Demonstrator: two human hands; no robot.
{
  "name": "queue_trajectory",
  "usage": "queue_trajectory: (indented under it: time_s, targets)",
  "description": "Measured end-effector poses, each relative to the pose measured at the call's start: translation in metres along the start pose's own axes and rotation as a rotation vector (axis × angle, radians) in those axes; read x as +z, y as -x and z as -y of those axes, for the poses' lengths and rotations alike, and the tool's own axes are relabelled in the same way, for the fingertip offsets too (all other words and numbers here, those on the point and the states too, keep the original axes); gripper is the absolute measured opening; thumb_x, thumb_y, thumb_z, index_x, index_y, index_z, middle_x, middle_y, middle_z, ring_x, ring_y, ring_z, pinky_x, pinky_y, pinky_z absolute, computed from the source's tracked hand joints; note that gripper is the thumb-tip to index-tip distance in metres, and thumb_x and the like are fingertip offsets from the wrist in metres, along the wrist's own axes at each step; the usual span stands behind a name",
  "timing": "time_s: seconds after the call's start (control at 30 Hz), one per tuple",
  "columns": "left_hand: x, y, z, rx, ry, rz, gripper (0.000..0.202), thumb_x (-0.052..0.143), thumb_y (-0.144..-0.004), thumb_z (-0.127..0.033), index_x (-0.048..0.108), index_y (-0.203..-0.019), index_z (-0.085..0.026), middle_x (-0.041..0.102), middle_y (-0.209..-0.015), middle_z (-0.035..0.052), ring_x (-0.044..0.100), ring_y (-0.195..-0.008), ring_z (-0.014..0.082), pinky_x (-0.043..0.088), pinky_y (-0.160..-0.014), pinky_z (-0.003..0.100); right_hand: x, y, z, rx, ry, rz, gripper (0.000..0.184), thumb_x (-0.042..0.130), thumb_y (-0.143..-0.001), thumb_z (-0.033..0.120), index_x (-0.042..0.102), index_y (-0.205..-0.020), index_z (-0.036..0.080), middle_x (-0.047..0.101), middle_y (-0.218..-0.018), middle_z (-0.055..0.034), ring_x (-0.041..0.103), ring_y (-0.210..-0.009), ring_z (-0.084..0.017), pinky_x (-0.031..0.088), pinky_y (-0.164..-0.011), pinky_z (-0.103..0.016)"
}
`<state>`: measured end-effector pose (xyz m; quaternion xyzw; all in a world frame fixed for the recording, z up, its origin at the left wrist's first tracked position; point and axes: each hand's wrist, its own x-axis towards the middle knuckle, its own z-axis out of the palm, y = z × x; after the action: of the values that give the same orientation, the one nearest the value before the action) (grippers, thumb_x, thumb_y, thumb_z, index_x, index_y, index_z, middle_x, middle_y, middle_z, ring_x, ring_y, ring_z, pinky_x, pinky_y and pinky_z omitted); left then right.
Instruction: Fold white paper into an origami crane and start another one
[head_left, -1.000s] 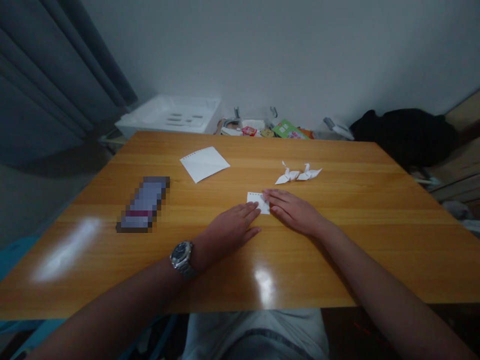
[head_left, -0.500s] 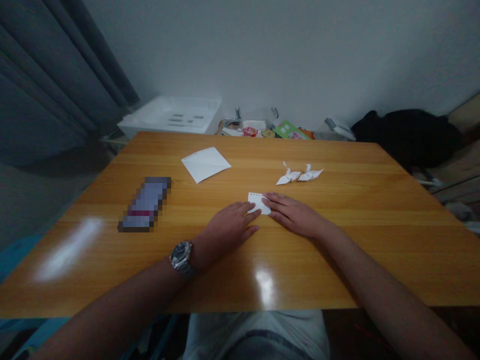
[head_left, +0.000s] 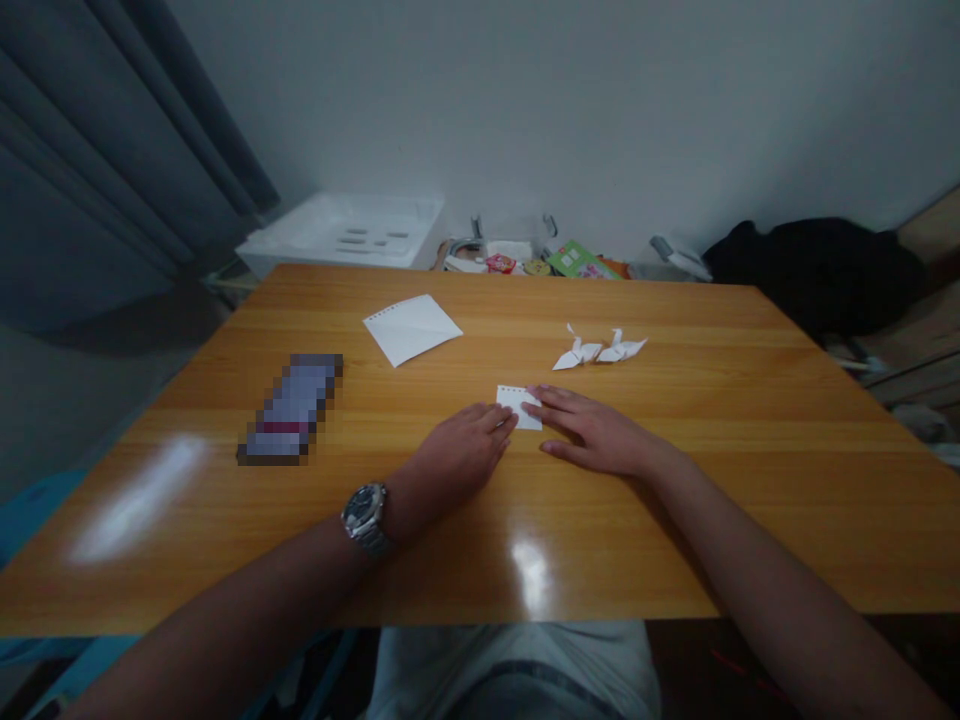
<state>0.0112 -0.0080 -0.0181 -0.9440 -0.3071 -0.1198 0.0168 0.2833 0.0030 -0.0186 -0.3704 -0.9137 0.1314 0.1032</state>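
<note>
A small folded piece of white paper (head_left: pixel 516 402) with a perforated top edge lies flat on the wooden table (head_left: pixel 480 500). My left hand (head_left: pixel 459 455), with a wristwatch (head_left: pixel 364 515) on the wrist, lies flat with its fingertips on the paper's left edge. My right hand (head_left: pixel 592 432) lies flat too, fingers stretched out, pressing the paper's right side. Both hands cover part of the paper. Two folded white paper cranes (head_left: pixel 598 351) sit a little beyond my right hand.
A flat white sheet (head_left: pixel 412 327) lies further back on the left. A blurred dark rectangular object (head_left: pixel 291 408) lies at the left. Behind the table are a white box (head_left: pixel 345 232), small clutter (head_left: pixel 525 260) and a black bag (head_left: pixel 814 270). A curtain hangs at left.
My left hand's thumb has tucked in and the fingers have shifted slightly on the paper. My right hand has barely moved. The paper stays in place.
</note>
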Motion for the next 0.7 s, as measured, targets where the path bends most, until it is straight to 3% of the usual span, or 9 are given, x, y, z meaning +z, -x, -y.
queue_trajectory:
  time_s: [0.33,0.5,0.7]
  targets:
    - [0.007,0.000,0.001,0.012,-0.012,-0.007,0.038,0.036,-0.106,-0.020,0.056,-0.136,-0.006,0.061,-0.137,0.0180,0.058,-0.127,0.0256,0.048,-0.109,0.043,0.001,0.001,0.001,-0.008,0.015,0.002,0.063,0.050,-0.101,0.050,0.037,-0.157,0.025,0.029,-0.165,-0.0105,0.030,-0.152,-0.028,0.030,-0.123,-0.052]
    - [0.000,-0.002,-0.002,0.000,-0.012,0.013,0.038,0.034,-0.106,-0.020,0.057,-0.133,-0.006,0.063,-0.134,0.0166,0.060,-0.123,0.0240,0.048,-0.109,0.041,0.001,0.000,0.001,-0.012,0.008,0.017,0.064,0.050,-0.100,0.053,0.036,-0.157,0.026,0.038,-0.161,-0.0090,0.032,-0.151,-0.028,0.029,-0.123,-0.053]
    - [-0.010,-0.003,-0.007,-0.002,-0.007,0.025,0.037,0.034,-0.107,-0.024,0.057,-0.132,-0.009,0.063,-0.134,0.0155,0.059,-0.125,0.0240,0.045,-0.111,0.041,0.002,-0.001,0.002,0.003,0.014,0.013,0.063,0.049,-0.101,0.052,0.036,-0.157,0.027,0.037,-0.161,-0.0075,0.032,-0.151,-0.028,0.029,-0.123,-0.052]
